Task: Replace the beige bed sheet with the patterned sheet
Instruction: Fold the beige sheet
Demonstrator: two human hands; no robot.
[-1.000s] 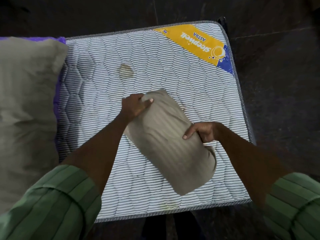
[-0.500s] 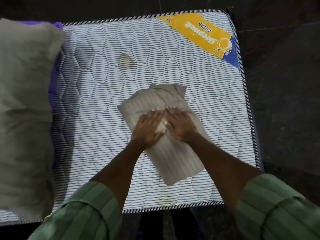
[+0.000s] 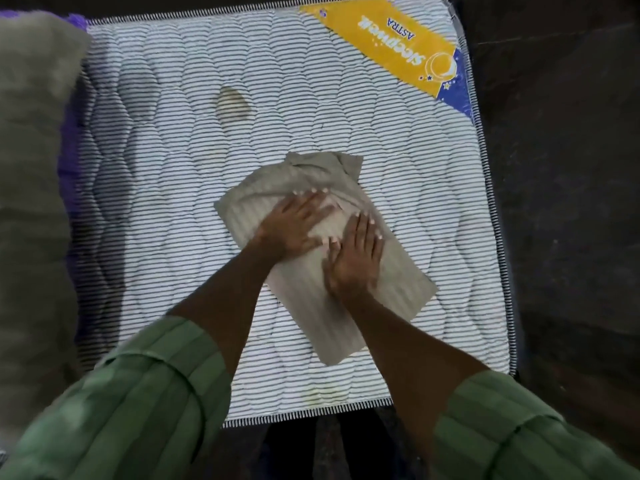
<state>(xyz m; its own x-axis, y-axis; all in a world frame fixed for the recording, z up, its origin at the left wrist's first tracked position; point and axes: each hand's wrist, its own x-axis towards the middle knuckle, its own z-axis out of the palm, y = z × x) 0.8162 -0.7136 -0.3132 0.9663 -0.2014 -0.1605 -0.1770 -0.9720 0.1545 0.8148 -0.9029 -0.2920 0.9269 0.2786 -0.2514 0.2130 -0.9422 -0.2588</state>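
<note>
1. Sleeves [image 3: 131,403], green, sit nearest, below the mattress [image 3: 173,140] edge.
2. Both palms press the folded beige sheet [image 3: 391,292] at the mattress's middle: left hand [image 3: 294,226] and right hand [image 3: 356,258], fingers straight and slightly spread, gripping nothing.
3. Risk: the loose flap at the sheet's far end may spring open once pressure lifts, undoing the fold.
4. Half a second earlier the hands touched side by side; now the left sits farther up, the right lower.
5. Beyond: stain [image 3: 232,105], yellow label [image 3: 391,43]; pillow [image 3: 31,168] left. No patterned sheet visible.
</note>
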